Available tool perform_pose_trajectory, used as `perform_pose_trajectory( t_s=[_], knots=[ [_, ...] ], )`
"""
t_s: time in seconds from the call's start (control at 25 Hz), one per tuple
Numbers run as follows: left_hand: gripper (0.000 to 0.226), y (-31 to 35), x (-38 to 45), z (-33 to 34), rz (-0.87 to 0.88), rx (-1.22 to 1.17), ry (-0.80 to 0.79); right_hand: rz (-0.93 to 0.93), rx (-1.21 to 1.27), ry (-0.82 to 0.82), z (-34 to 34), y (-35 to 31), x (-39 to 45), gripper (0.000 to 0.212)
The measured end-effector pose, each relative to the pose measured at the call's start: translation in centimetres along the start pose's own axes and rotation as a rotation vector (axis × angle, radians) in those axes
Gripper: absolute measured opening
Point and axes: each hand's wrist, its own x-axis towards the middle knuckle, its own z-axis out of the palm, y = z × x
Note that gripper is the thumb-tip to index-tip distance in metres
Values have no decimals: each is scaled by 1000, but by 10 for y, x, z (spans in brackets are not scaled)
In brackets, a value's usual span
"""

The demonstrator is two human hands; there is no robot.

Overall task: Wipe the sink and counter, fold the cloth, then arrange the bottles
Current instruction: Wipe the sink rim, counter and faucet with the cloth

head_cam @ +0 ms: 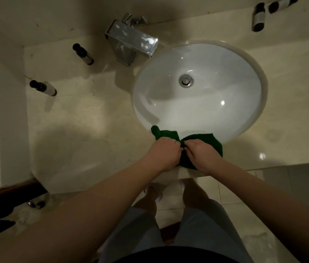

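Observation:
A dark green cloth [203,139] lies bunched on the beige counter [77,130] at the front rim of the white oval sink [216,114]. My left hand [162,153] and my right hand [200,155] sit side by side on the cloth, both pinching its middle. Part of the cloth is hidden under my hands. Two dark bottles stand on the left of the counter, one [83,54] near the faucet and one [43,88] nearer the wall. Two more dark bottles [258,17] [282,3] are at the far right corner.
A chrome square faucet [131,40] overhangs the sink's back left. The sink drain [186,80] is in the bowl's middle. A wall panel [2,111] borders the counter on the left. Tiled floor [225,194] and my legs show below the counter edge.

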Motion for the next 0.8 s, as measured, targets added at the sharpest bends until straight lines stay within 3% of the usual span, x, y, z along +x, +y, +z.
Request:
perform_pose_trajectory(
  t_s=[0.16,0.36,0.64,0.8],
  knots=[
    [31,-35,14,-7,53,291,-221,115,194,-217,-8,-21,40,29],
    [47,-63,64,5,-148,266,-577,105,85,-458,-7,-18,87,41],
    [67,-83,105,2,-338,131,-747,112,196,-506,3,-6,118,53],
    [54,-67,83,-31,-358,73,-750,142,229,-506,1,-7,104,48]
  ],
)
